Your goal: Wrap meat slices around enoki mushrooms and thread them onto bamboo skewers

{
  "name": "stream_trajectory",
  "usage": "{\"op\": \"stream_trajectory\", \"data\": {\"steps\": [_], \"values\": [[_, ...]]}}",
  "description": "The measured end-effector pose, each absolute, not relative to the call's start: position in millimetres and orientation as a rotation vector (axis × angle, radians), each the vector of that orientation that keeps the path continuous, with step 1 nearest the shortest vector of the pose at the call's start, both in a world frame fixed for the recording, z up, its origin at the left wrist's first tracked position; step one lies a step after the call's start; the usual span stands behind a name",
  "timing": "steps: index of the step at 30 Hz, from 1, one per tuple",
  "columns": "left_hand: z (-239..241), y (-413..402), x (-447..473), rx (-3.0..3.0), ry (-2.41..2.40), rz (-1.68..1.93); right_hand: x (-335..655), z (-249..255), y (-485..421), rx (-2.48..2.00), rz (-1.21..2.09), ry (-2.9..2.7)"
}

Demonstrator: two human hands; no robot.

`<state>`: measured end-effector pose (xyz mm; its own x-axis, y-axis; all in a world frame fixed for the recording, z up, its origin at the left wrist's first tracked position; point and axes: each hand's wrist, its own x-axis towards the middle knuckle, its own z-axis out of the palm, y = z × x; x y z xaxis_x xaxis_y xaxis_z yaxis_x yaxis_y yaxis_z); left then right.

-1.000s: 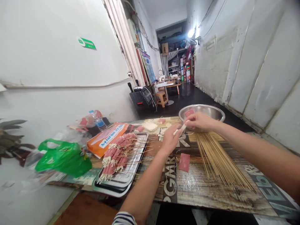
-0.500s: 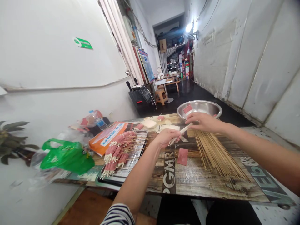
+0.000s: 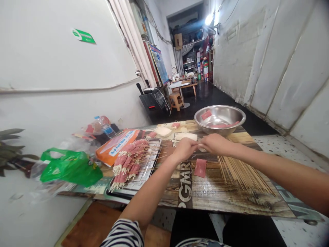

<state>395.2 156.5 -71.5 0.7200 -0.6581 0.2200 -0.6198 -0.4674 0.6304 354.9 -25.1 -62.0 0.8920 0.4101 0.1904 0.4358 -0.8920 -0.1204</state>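
My left hand and my right hand meet fingertip to fingertip above the table, both pinched closed on a small pale bunch that is mostly hidden between them. Just below them a flat pink meat slice lies on the printed tabletop. A fan of bare bamboo skewers lies under my right forearm. Left of my left hand a metal tray holds several finished meat-wrapped skewers.
A steel bowl with pink slices stands at the table's far edge. White mushroom bunches lie beside it. An orange packet, a green plastic bag and a water bottle sit at the left by the wall.
My hands came back from the bowl's rim toward me and closed together over the meat slice. The pale bunch that stuck out between them is now hidden.
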Motion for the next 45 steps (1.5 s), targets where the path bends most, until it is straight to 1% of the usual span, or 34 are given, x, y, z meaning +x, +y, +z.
{"op": "stream_trajectory", "data": {"steps": [4,7,12,16,19,22,26,30,33,38,43,45], "values": [[-96.6,157.0,391.4,2.05,-0.893,0.055,353.1,-63.9,-27.6,-2.171,0.152,-0.291],[-116.2,151.7,383.9,1.859,-0.772,0.093,349.4,-71.2,-21.9,-1.746,0.227,-0.126],[-123.3,146.7,373.3,1.803,-0.737,0.106,340.8,-86.3,-14.2,-1.485,0.202,-0.001],[-117.8,156.9,375.8,1.884,-0.853,-0.082,331.2,-100.4,-12.5,-1.402,0.231,0.07],[-123.7,170.0,376.6,1.813,-0.788,-0.281,320.5,-116.9,-10.0,-1.41,0.217,0.055],[-138.6,180.3,373.0,1.773,-0.734,-0.365,309.5,-136.7,-6.4,-1.63,0.154,0.001],[-156.7,184.0,366.8,1.783,-0.745,-0.226,298.2,-158.6,-3.1,-2.013,-0.125,-0.149],[-165.2,184.2,362.5,1.799,-0.833,-0.153,288.4,-167.7,-0.9,-2.197,-0.38,-0.348],[-169.7,184.6,360.2,1.828,-0.863,-0.081,283.5,-170.4,0.9,-2.309,-0.504,-0.433],[-166.8,186.5,356.5,1.804,-0.883,-0.024,279.0,-167.9,3.1,-2.354,-0.532,-0.461],[-156.0,189.8,356.5,1.819,-0.901,-0.177,276.0,-162.3,5.4,-2.231,-0.412,-0.406],[-155.6,188.7,358.8,1.858,-0.944,-0.2,275.9,-163.0,6.3,-2.238,-0.419,-0.42]]}}
